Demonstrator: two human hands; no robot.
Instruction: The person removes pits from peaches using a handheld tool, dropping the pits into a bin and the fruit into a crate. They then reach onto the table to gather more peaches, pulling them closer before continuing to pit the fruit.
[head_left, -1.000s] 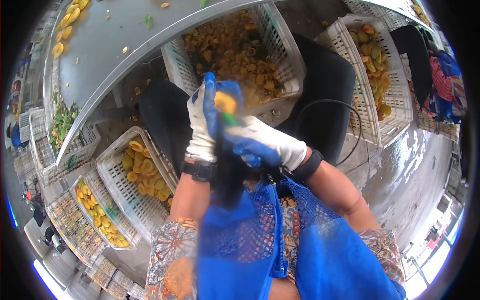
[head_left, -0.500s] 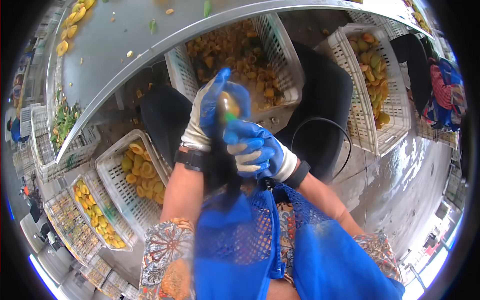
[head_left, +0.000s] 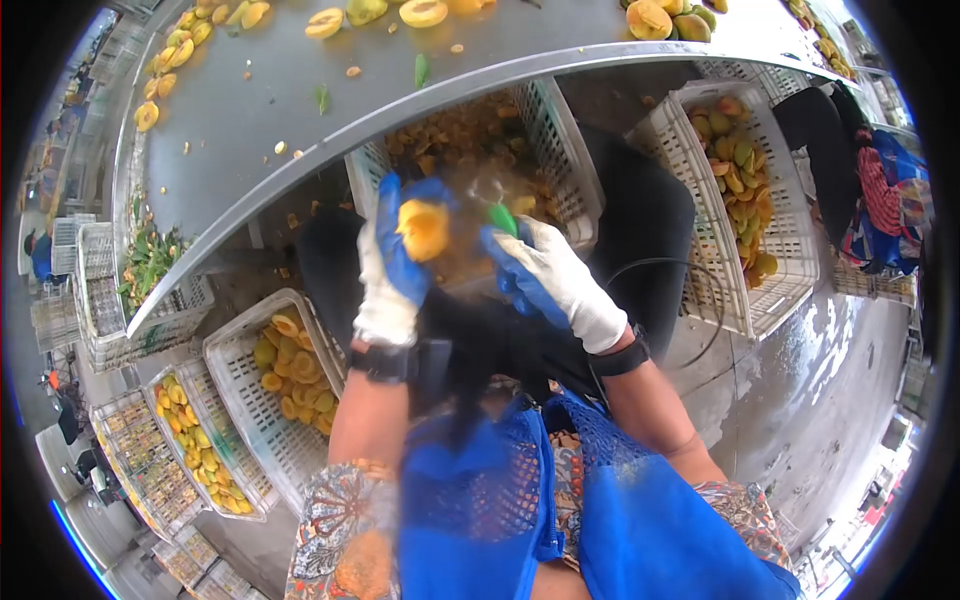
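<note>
The left hand (head_left: 392, 265) and right hand (head_left: 565, 275) have just parted by the crate (head_left: 570, 160), leaving left fingers half-curled round the yellow fruit (head_left: 423, 230), right fingers closed on the green-handled tool (head_left: 503, 219), now clear of it.

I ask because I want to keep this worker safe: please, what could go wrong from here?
The right hand holds a green-handled tool near the left hand. Its tip is too blurred to judge; if it is sharp, a slip might cut the left glove.

The left hand holds a yellow fruit in its fingers. With a loose grip, it could drop, perhaps into the crate below.
</note>
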